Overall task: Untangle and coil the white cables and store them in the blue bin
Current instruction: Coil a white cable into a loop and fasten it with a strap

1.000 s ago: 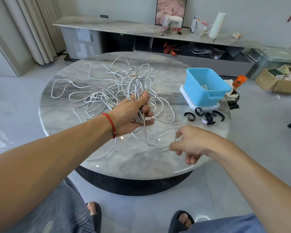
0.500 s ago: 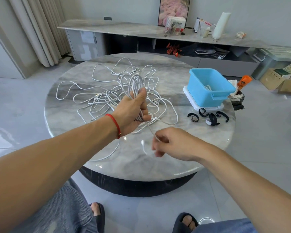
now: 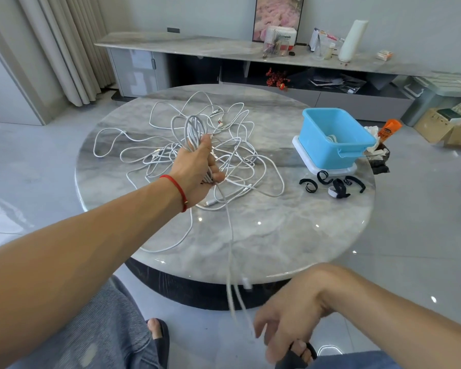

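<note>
Left hand (image 3: 197, 169) raised over table (image 3: 290, 235), clenched around coiled bundle of white cable (image 3: 193, 129); loops standing above fist. Strand trailing down past table's near edge to right hand (image 3: 285, 318), low, fingers loosely curled; grip on strand blurred, cannot tell. Remaining tangle of white cables (image 3: 237, 155) spread on table centre. Blue bin (image 3: 333, 139) at right on white lid (image 3: 328, 169). Black straps (image 3: 330, 185) just beside it.

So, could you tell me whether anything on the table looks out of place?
The white cables lie in a tangled heap mid-table, and black straps are scattered loose beside the blue bin.
</note>
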A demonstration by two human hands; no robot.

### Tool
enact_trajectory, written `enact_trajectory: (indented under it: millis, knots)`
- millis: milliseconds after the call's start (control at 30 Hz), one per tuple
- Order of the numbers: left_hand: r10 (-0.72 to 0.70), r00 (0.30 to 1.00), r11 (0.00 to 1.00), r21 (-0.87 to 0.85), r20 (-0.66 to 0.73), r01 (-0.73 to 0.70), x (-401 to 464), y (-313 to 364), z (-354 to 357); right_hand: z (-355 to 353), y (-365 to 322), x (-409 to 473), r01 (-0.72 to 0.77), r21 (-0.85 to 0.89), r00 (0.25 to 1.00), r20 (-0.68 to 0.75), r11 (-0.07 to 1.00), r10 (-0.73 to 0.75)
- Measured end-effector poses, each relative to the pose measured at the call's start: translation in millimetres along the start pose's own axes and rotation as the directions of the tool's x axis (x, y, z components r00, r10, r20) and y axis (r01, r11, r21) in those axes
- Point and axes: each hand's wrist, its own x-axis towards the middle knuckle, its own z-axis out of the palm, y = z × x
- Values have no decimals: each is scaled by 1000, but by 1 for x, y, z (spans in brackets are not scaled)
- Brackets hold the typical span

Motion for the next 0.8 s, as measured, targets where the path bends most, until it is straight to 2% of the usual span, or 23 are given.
enact_trajectory:
  millis: [67,133,167,233,300,333,367,400,467,533,567,600,667,700,800]
  knots:
    - [-34,999,999,33,20,34,-1,-3,-3,-8,1,-4,-51,-78,978,-206,996,34]
    - [-48,998,996,73,49,44,-3,-7,-2,-22,9,-18,-148,-134,891,-448,980,73]
    - [-55,996,995,85,68,49,-5,-9,1,-29,15,-24,-136,-95,834,-548,986,62]
    - [-85,990,994,83,114,76,-10,-12,10,-37,23,-31,89,97,671,-741,991,12]
    - [-122,977,992,58,178,113,-16,-15,18,-43,24,-24,314,130,412,-911,940,-12]
    - [-138,968,990,52,209,130,-18,-16,21,-46,22,-19,359,100,330,-944,928,-26]
    - [-151,961,988,53,233,142,-21,-16,23,-48,19,-14,394,87,299,-953,915,-38]
    - [-160,955,987,56,250,151,-24,-16,25,-49,17,-9,422,101,321,-946,901,-44]
    - [-170,950,985,67,261,158,-26,-15,27,-48,15,-8,466,159,423,-904,871,-61]
    - [-187,949,981,102,252,166,-26,-14,25,-46,16,-10,550,216,488,-867,807,-101]
    - [-201,947,976,134,250,172,-26,-14,23,-45,16,-11,568,204,476,-872,797,-116]
    - [-219,943,969,173,250,179,-26,-15,22,-45,18,-12,535,142,437,-890,833,-129]
    - [-266,931,942,270,248,198,-26,-16,20,-45,19,-12,340,-54,346,-921,939,-178]
    - [-290,924,924,323,247,204,-26,-16,18,-45,19,-12,253,-116,324,-925,960,-198]
    - [-337,905,860,477,262,182,-27,-18,17,-43,17,-15,137,-199,289,-929,970,-231]
